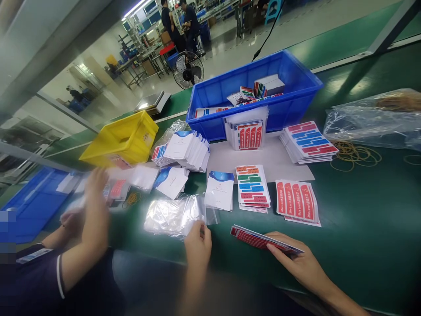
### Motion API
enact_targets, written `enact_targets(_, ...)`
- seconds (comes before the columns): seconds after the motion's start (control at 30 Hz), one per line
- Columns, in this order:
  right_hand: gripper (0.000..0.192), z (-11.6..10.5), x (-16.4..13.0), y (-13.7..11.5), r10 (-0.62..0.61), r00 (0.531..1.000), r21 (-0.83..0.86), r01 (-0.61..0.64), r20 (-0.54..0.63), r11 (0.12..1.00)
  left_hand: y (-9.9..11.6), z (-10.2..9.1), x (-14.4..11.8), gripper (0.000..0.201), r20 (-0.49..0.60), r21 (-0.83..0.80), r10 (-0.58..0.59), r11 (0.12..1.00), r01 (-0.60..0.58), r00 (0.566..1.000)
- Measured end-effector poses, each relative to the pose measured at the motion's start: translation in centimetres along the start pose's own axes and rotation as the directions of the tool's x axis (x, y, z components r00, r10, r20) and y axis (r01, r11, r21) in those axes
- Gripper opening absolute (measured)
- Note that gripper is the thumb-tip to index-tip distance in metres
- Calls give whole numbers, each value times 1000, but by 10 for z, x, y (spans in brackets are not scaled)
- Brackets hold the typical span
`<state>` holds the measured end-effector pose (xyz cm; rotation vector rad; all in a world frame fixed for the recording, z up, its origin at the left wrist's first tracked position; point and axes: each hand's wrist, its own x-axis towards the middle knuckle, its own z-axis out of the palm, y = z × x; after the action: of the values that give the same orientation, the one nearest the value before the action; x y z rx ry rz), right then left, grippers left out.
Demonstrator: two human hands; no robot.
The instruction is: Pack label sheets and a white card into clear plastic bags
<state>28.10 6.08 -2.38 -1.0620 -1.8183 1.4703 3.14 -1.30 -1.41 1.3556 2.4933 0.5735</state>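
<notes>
Fingers of the right hand (pixel 296 259) grip a thin stack of red cards (pixel 263 239), held flat just above the green desk (pixel 362 228) at its near edge. Fingers of the left hand (pixel 197 245) pinch the corner of a clear plastic bag (pixel 174 215) lying on the desk. Beside them: a co-worker's blurred hands (pixel 95 197), blue bin (pixel 296 105), yellow bin (pixel 125 136), rubber bands (pixel 355 156).
</notes>
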Motion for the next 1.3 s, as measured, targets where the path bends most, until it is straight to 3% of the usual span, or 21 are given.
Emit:
enact_targets(0.13, 26, 0, 2, 4, -57, 998, -57, 56, -17, 997, 2, -8, -7, 20, -8, -281, -153, 949, 144, 988)
enact_targets(0.23, 34, -1, 1, 4, 52, 999, -22, -53, -10, 998, 9, -14, -11, 25, 161, -598, -159, 770, 224, 974)
enact_targets(0.33, 57, 1, -4, 0, 188, 973, 116, -173, -137, 978, 19, -19, -15, 26, 325, -721, -84, 623, 305, 942)
enact_targets(0.4, 75, 2, -7, -2, 235, 948, 197, -194, -215, 961, 28, -18, -19, 25, 383, -708, -29, 633, 313, 923)
enact_targets(0.47, 77, 3, -7, -3, 196, 955, 174, -159, -221, 972, 38, -15, -24, 23, 409, -666, 29, 693, 277, 912)
enact_targets(0.63, 30, 5, -3, -6, -25, 1000, -104, 23, -11, 994, 63, -5, -32, 24, 404, -575, 271, 818, 12, 874)
enact_targets(0.73, 28, 10, -3, -14, -30, 999, -90, 34, 41, 995, 73, 3, -33, 24, 395, -490, 382, 857, -160, 835)
enact_targets(0.87, 27, 15, -3, -22, -7, 997, -20, 9, 77, 1000, 77, 11, -32, 23, 417, -423, 426, 873, -243, 803)
enact_targets(1.0, 32, 14, -2, -20, 24, 998, -22, -23, 64, 999, 80, 10, -34, 24, 430, -427, 418, 875, -227, 800)
enact_targets(1.1, 28, 13, -2, -17, 27, 998, -42, -25, 50, 999, 82, 7, -35, 17, 377, -443, 418, 865, -235, 826)
enact_targets(1.3, 29, 17, -4, -19, 9, 998, -128, -1, 61, 992, 78, 15, -41, 17, 216, -270, 492, 860, -432, 843)
